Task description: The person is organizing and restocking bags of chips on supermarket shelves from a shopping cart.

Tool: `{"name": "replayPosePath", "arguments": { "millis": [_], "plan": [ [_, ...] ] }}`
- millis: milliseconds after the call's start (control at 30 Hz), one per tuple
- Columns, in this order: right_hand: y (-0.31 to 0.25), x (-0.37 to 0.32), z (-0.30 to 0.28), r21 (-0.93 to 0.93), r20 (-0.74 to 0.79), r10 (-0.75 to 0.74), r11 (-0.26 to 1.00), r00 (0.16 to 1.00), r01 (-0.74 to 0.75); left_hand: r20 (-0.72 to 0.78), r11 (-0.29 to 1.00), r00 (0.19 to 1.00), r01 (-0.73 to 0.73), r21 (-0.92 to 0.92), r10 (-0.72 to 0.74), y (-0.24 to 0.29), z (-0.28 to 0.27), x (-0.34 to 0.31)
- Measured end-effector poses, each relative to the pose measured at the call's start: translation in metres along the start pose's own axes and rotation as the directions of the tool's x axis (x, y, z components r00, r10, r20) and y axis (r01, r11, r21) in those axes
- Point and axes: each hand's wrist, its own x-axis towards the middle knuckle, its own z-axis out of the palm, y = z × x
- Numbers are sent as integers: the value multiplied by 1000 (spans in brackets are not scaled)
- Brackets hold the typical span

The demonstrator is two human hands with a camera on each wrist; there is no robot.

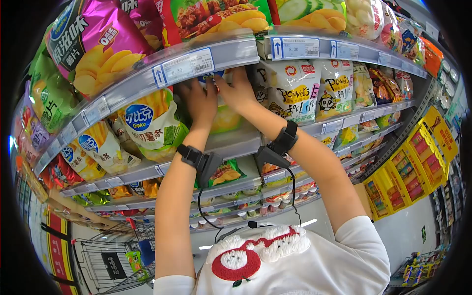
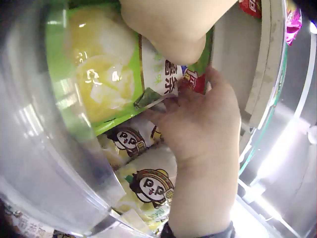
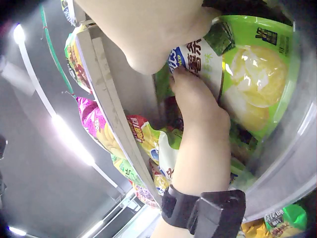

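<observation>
A green, white and yellow chip bag (image 1: 227, 122) stands upright on the middle shelf, between both hands. My left hand (image 1: 200, 102) holds its left side, thumb on the front in the right wrist view and the other fingers hidden. My right hand (image 1: 239, 92) grips the opposite side near the top, with fingers bent at the bag's edge in the left wrist view. The bag's printed front (image 2: 101, 79) faces out behind a clear shelf lip. Part of its upper front is covered by the hands.
Copico bags (image 1: 150, 123) line the shelf on the left, and white Powers bags (image 1: 292, 91) stand on the right. A price-tagged shelf edge (image 1: 211, 59) overhangs the hands. Behind are a shopping cart (image 1: 115, 255) and a yellow display rack (image 1: 410, 167).
</observation>
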Motion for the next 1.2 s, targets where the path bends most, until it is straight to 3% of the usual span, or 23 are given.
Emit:
{"name": "replayPosePath", "arguments": {
  "millis": [33,133,233,267,367,467,567,667,767,800,900,967,1033,1100,1167,1200],
  "plan": [
    [1,2,2,-19,11,5,1000,1000,-5,9,999,1000,13,40,-13,1,4,1],
    [34,21,16,-151,-62,-187,973,980,176,33,976,995,90,201,-98,8,14,1],
    [43,26,25,-176,-80,-130,978,988,115,22,991,996,78,105,-81,9,17,3],
    [43,28,25,-177,-42,-23,984,999,15,44,991,994,96,94,-100,10,16,4],
    [50,31,34,-249,-105,38,966,994,-63,57,980,993,94,174,-106,3,26,7],
    [46,31,30,-248,-74,84,964,994,-100,103,964,975,172,201,-196,7,26,8],
    [54,24,22,-229,-36,-15,974,999,6,82,964,977,178,196,-197,7,23,5],
    [45,0,13,-264,-44,-135,957,990,119,85,934,994,35,355,-69,-3,20,-7],
    [19,-28,3,-299,91,18,954,996,10,141,956,989,-78,284,39,-3,6,-20],
    [24,-35,4,-337,95,-57,938,994,86,216,938,975,-24,346,-54,12,-2,-30],
    [-5,-65,-28,-379,185,-142,903,972,204,422,870,900,-122,478,-106,34,-16,-45],
    [-24,-81,-52,-205,167,-164,959,972,197,516,931,853,-120,345,-81,57,-39,-59],
    [-44,-106,-75,-15,93,-202,979,975,204,505,977,862,-142,156,45,79,-68,-75],
    [-60,-140,-87,18,30,-116,993,993,115,487,981,852,-182,-68,192,89,-95,-95],
    [-59,-182,-92,126,167,-100,989,981,79,544,947,777,-232,-222,318,93,-128,-121],
    [-58,-199,-89,146,225,-183,978,957,152,610,940,716,-224,-259,339,84,-142,-142]
  ]
}}
